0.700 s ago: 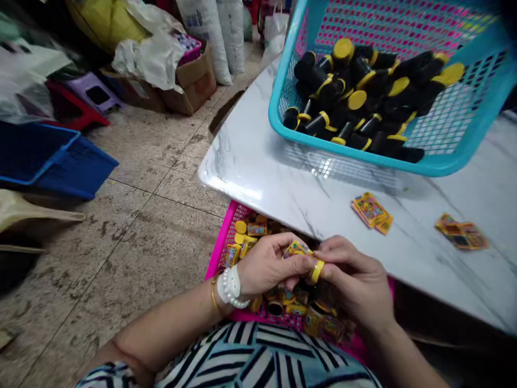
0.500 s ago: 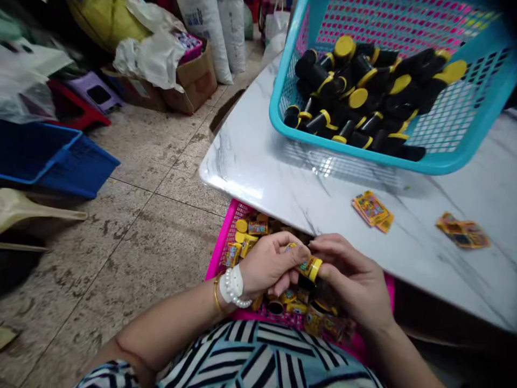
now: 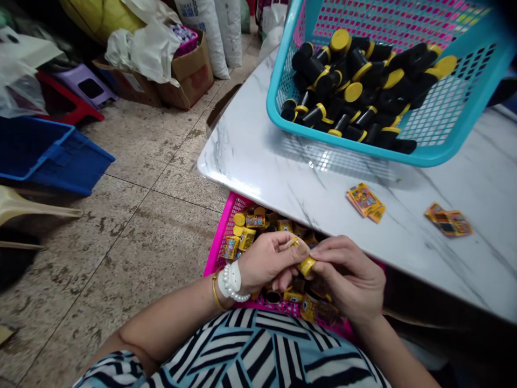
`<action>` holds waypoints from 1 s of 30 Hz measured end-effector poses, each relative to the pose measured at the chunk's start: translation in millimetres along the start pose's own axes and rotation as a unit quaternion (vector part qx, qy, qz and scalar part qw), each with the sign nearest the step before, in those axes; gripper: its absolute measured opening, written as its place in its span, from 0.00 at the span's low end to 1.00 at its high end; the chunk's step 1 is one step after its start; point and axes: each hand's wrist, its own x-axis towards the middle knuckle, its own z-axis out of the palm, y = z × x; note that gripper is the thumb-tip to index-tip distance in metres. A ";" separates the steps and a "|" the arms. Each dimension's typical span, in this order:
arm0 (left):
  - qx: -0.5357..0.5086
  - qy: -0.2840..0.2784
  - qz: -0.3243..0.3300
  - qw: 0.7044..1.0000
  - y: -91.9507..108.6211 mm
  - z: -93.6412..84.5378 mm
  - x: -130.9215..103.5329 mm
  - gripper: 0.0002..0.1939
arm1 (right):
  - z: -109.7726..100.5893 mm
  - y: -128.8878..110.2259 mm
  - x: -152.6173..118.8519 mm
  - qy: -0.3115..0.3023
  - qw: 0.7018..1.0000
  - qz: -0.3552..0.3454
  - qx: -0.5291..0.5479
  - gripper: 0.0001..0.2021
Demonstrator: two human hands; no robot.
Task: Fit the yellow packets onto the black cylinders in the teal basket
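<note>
Above the pink basket, my left hand is closed around a small yellow-capped bottle with a colourful wrapper. My right hand has its thumb and fingers pinched at the bottle's capped end; most of the bottle is hidden by fingers. Below the hands, the pink basket holds many small wrapped bottles with yellow caps. On the white table lie two small piles of printed yellow-orange labels, a nearer pile and a right-hand pile.
A turquoise basket of black bottles with yellow lids stands on the marble-patterned table. On the floor at left are a blue crate, a purple stool and a cardboard box. White sacks stand behind.
The bottle is turned slightly in my fingers, and my right hand has moved in closer to its capped end. The view has shifted a little.
</note>
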 end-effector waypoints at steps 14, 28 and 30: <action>-0.089 -0.001 -0.039 0.995 -3.5 -3.3 -8.5 0.24 | 3.2 -6.1 3.4 -0.059 0.993 -0.061 -0.076 0.15; 0.390 0.306 0.123 0.860 17.1 -52.3 -16.2 0.26 | -88.8 35.8 78.6 0.073 0.893 -0.036 -0.442 0.05; 0.434 0.362 0.198 0.801 16.5 -50.6 -19.7 0.26 | -85.8 40.6 76.7 0.088 0.891 -0.058 -0.442 0.05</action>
